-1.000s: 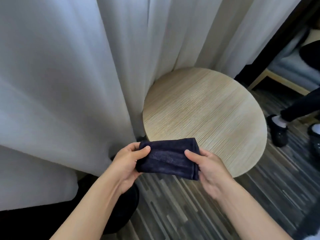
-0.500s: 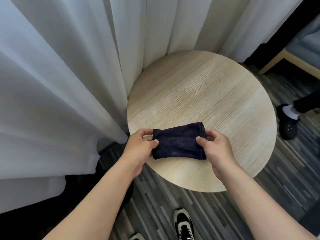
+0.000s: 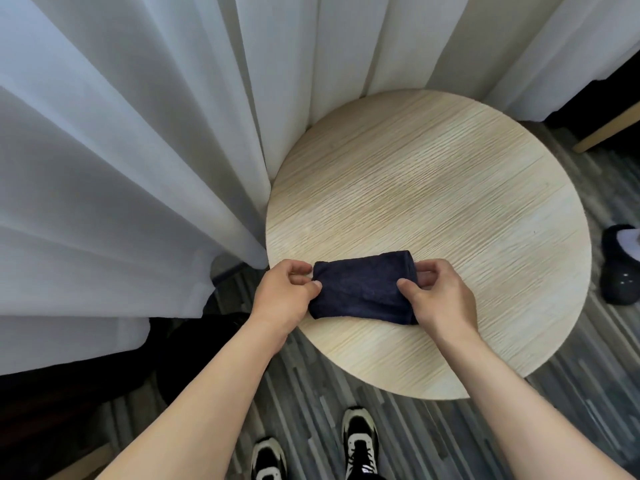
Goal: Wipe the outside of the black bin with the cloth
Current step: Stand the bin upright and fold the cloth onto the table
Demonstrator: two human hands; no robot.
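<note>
Both our hands pinch the folded cloth [image 3: 363,289] at the table's [image 3: 450,188] near-left edge: left hand [image 3: 285,297] closed on its left end, right hand [image 3: 438,294] closed on its right. We judge the dark shape on the floor below the left forearm, under the curtain [image 3: 121,150], to be the bin [image 3: 187,344], mostly hidden. Carried down loosely, the cloth could unfold, and the curtain could snag our reach.

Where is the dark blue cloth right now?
The cloth is folded on the near left part of the round table, pinched between the left hand and right hand.
</note>
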